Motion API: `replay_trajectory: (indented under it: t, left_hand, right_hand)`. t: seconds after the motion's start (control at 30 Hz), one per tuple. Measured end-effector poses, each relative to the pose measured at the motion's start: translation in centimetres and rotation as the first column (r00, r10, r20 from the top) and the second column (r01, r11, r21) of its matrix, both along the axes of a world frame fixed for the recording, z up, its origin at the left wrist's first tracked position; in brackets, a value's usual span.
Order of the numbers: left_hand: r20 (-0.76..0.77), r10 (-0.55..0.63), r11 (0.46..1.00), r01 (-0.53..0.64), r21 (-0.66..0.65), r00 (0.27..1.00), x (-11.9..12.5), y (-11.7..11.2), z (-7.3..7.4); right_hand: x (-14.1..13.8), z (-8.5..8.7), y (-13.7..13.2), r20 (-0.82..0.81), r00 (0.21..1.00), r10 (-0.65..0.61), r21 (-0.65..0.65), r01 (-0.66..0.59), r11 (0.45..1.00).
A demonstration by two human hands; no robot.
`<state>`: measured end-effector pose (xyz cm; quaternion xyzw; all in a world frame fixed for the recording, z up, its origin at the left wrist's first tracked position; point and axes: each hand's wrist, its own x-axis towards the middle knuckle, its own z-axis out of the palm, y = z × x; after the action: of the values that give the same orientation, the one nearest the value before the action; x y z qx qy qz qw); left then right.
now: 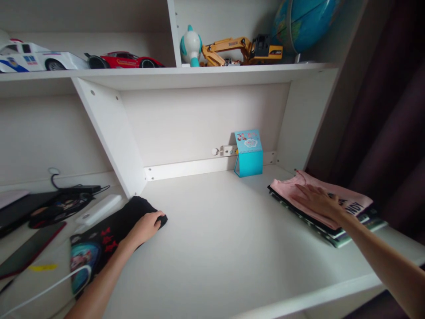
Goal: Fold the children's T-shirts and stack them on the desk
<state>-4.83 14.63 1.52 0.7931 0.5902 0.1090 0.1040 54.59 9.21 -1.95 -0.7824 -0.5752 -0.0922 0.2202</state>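
On the left of the white desk (186,248) lies a folded black shirt (133,212) with a colourful print and red marks. My left hand (148,228) grips its right edge, fingers curled over the cloth. Over on the right, my right hand (314,201) rests flat with fingers stretched out on a folded pink shirt (352,199) with dark lettering. That shirt tops a stack of folded clothes (332,235) with dark and green layers near the desk's right end.
A blue desk calendar (250,163) stands at the back by a power socket (229,151). Left of the shirt are a white box (99,209), a white cable (49,288) and dark flat items. The shelf above holds toy cars (129,60), a toy excavator (245,48) and a globe (305,24).
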Motion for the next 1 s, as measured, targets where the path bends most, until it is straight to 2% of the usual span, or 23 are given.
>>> replay_trajectory:
  t: [0.07,0.13,0.2,0.23,0.3,0.33,0.37,0.4,0.43,0.47,0.53,0.63,0.7,0.77,0.83,0.9,1.0]
  left_hand:
    - [0.051,0.055,0.996,-0.059,0.071,0.997,0.9,0.8,0.3]
    - [0.154,0.088,0.983,-0.111,0.15,0.984,3.0,1.3,0.8]
    - [0.34,0.034,0.983,-0.093,0.159,0.94,6.4,0.8,1.2]
    - [0.441,-0.027,0.991,-0.034,0.129,0.897,8.5,0.2,1.4]
    - [0.597,-0.158,0.983,0.181,0.022,0.786,13.0,-2.1,1.9]
    - [0.639,-0.231,0.937,0.345,-0.056,0.734,15.1,-3.5,2.1]
    - [0.652,-0.316,0.853,0.508,-0.123,0.689,16.8,-4.9,2.4]
    - [0.638,-0.392,0.773,0.613,-0.162,0.663,18.0,-6.3,2.8]
    - [0.604,-0.466,0.716,0.677,-0.17,0.646,18.9,-7.5,3.2]
    - [0.559,-0.532,0.689,0.709,-0.151,0.636,19.3,-8.3,3.7]
    - [0.47,-0.616,0.694,0.718,-0.056,0.632,19.1,-9.2,4.8]
    - [0.38,-0.691,0.678,0.734,0.044,0.616,18.1,-9.0,6.2]
    - [0.292,-0.731,0.645,0.764,0.002,0.616,17.7,-8.6,6.7]
    - [0.177,-0.765,0.611,0.784,-0.107,0.62,17.5,-8.2,6.7]
    - [0.092,-0.771,0.608,0.771,-0.186,0.63,17.0,-7.8,6.8]
    - [0.055,-0.743,0.653,0.74,-0.164,0.667,15.7,-7.4,7.2]
    - [0.041,-0.646,0.761,0.647,-0.034,0.762,12.7,-7.4,9.0]
  right_hand:
    - [-1.3,0.7,0.1,0.047,0.998,0.031,-0.003,-0.031,1.0]
    - [-4.0,1.6,0.1,0.064,0.996,0.066,0.049,-0.07,0.996]
    - [-8.2,2.4,-0.2,-0.023,0.977,0.213,0.077,-0.21,0.975]
    - [-10.6,2.7,-0.4,-0.114,0.938,0.327,0.07,-0.321,0.944]
    - [-15.5,3.1,-1.3,-0.361,0.767,0.531,0.034,-0.558,0.829]
    - [-17.6,3.2,-1.9,-0.475,0.665,0.576,0.008,-0.651,0.759]
    - [-19.4,3.2,-2.4,-0.559,0.581,0.592,-0.007,-0.716,0.698]
    - [-20.7,3.2,-2.9,-0.626,0.506,0.593,-0.002,-0.762,0.648]
    - [-21.5,3.1,-3.5,-0.668,0.447,0.594,0.019,-0.788,0.615]
    - [-22.0,3.1,-4.0,-0.689,0.406,0.6,0.052,-0.798,0.6]
    - [-22.1,3.2,-5.1,-0.698,0.361,0.619,0.125,-0.789,0.601]
    - [-21.8,4.4,-7.2,-0.692,0.36,0.626,0.162,-0.767,0.621]
    - [-22.1,5.9,-8.9,-0.699,0.342,0.628,0.132,-0.801,0.584]
    - [-22.4,7.8,-10.6,-0.678,0.327,0.658,0.091,-0.851,0.517]
    - [-22.3,9.7,-12.2,-0.621,0.346,0.704,0.085,-0.862,0.499]
    - [-21.2,11.1,-13.6,-0.543,0.424,0.725,0.09,-0.829,0.552]
    - [-18.6,12.1,-15.6,-0.4,0.599,0.693,0.126,-0.713,0.689]
